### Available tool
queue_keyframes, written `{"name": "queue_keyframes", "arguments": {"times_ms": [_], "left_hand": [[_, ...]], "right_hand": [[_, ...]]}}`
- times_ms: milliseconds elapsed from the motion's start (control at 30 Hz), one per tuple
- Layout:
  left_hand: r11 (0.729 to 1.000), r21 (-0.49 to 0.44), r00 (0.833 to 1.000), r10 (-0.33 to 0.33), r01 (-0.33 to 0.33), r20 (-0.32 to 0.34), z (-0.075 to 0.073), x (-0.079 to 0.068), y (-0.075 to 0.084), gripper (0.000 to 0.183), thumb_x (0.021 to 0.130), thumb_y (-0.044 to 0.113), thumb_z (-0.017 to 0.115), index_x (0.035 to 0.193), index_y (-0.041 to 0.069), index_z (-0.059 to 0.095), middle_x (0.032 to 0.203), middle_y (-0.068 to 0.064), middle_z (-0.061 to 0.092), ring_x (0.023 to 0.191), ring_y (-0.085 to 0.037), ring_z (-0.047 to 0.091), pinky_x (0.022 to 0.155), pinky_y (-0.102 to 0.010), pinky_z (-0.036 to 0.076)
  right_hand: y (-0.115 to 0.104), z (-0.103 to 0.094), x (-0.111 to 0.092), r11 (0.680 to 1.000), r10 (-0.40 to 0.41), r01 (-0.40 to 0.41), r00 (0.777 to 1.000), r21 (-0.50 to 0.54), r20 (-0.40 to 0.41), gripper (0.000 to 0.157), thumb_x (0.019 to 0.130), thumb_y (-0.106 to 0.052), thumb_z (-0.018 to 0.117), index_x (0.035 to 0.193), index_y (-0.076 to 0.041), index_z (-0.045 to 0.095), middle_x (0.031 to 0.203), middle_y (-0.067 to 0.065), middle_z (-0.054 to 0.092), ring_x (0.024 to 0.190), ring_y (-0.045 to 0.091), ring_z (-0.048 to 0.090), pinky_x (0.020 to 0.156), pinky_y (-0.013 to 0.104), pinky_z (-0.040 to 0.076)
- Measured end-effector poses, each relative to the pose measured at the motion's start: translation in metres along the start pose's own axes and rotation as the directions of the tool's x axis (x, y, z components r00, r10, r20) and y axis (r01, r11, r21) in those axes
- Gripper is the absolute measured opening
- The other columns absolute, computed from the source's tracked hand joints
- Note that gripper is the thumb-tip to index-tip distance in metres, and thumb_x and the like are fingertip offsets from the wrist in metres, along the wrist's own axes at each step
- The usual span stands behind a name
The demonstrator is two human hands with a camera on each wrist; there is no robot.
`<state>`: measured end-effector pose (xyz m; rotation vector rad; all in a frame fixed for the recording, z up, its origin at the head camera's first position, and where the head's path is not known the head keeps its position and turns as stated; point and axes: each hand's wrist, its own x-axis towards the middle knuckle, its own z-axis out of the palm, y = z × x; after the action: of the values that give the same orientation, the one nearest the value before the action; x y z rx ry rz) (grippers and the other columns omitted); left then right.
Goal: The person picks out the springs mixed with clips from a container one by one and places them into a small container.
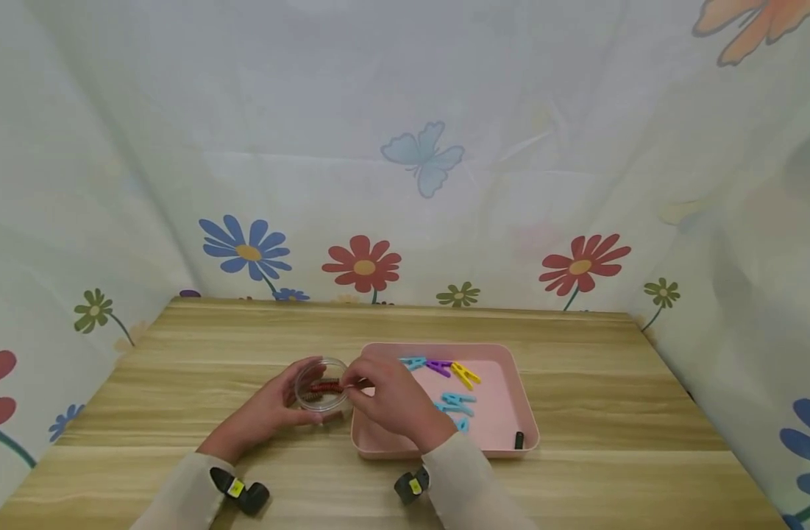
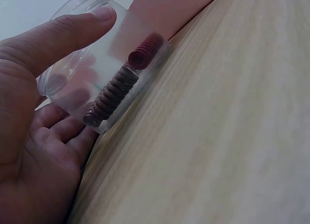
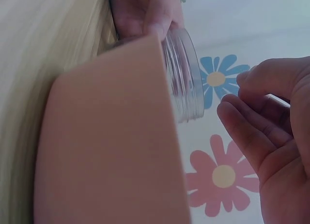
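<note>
My left hand (image 1: pixel 272 408) grips a clear plastic jar (image 2: pixel 109 54) round its side, thumb on one side and fingers on the other. The jar has no lid on and stands on the table, beside the tray. Inside it lie a red coil spring (image 2: pixel 146 51) and a dark brown coil spring (image 2: pixel 111 96). At the jar's mouth is my right hand (image 1: pixel 394 401), its fingers loosely bent. Nothing shows between thumb and fingertips (image 3: pixel 231 112) in the right wrist view, and they stand apart from the jar's threaded rim (image 3: pixel 193 79).
A pink tray (image 1: pixel 497 412) stands right of the jar. In it are several light blue clothespins (image 1: pixel 456 401), a purple clothespin (image 1: pixel 438 366), a yellow clothespin (image 1: pixel 466 374) and a small black object (image 1: pixel 519 440). A flower-printed cloth (image 1: pixel 312 184) hangs behind the wooden table (image 1: pixel 610 412).
</note>
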<state>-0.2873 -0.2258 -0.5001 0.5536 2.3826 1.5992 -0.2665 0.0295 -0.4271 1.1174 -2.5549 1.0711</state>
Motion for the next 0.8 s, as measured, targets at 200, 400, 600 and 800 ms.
{"name": "queue_keyframes", "arguments": {"times_ms": [200, 400, 600, 800], "left_hand": [[1.000, 0.005, 1.000, 0.002, -0.002, 0.002, -0.001, -0.001, -0.001, 0.091, 0.073, 0.035, 0.084, 0.147, 0.031, 0.032, 0.153, -0.006, 0.040, 0.145, -0.027, 0.033, 0.116, -0.051, 0.024], [1.000, 0.004, 1.000, 0.001, -0.001, 0.000, -0.002, 0.001, 0.000, 0.091, 0.072, 0.034, 0.085, 0.146, 0.032, 0.033, 0.152, -0.005, 0.041, 0.144, -0.026, 0.033, 0.116, -0.050, 0.023], [0.999, 0.001, 0.999, -0.035, 0.035, -0.003, -0.001, 0.001, 0.001, 0.092, 0.071, 0.035, 0.085, 0.146, 0.032, 0.033, 0.152, -0.002, 0.042, 0.144, -0.025, 0.034, 0.117, -0.051, 0.022], [1.000, 0.017, 1.000, -0.022, 0.022, -0.011, 0.000, 0.000, 0.001, 0.093, 0.071, 0.033, 0.085, 0.147, 0.029, 0.032, 0.152, -0.005, 0.041, 0.145, -0.027, 0.033, 0.116, -0.048, 0.023]], "right_hand": [[0.005, -0.004, -0.006, 1.000, 0.014, -0.014, 1.000, -0.005, 0.008, 0.007, 0.092, -0.011, 0.065, 0.099, -0.012, 0.067, 0.094, -0.004, 0.063, 0.092, 0.004, 0.064, 0.085, 0.022, 0.056], [0.008, -0.010, -0.012, 0.999, 0.053, -0.053, 0.998, -0.010, 0.022, 0.008, 0.092, -0.013, 0.066, 0.099, -0.013, 0.067, 0.097, -0.005, 0.065, 0.094, 0.004, 0.064, 0.087, 0.026, 0.056], [0.012, -0.018, -0.021, 0.996, 0.085, -0.085, 0.996, -0.031, 0.018, 0.006, 0.091, -0.014, 0.066, 0.098, -0.014, 0.066, 0.096, -0.006, 0.064, 0.093, 0.008, 0.064, 0.087, 0.027, 0.056], [0.014, -0.029, -0.030, 0.988, 0.155, -0.154, 0.987, -0.017, 0.051, 0.008, 0.092, -0.014, 0.065, 0.100, -0.013, 0.066, 0.098, -0.005, 0.066, 0.096, 0.014, 0.066, 0.088, 0.031, 0.056]]}}
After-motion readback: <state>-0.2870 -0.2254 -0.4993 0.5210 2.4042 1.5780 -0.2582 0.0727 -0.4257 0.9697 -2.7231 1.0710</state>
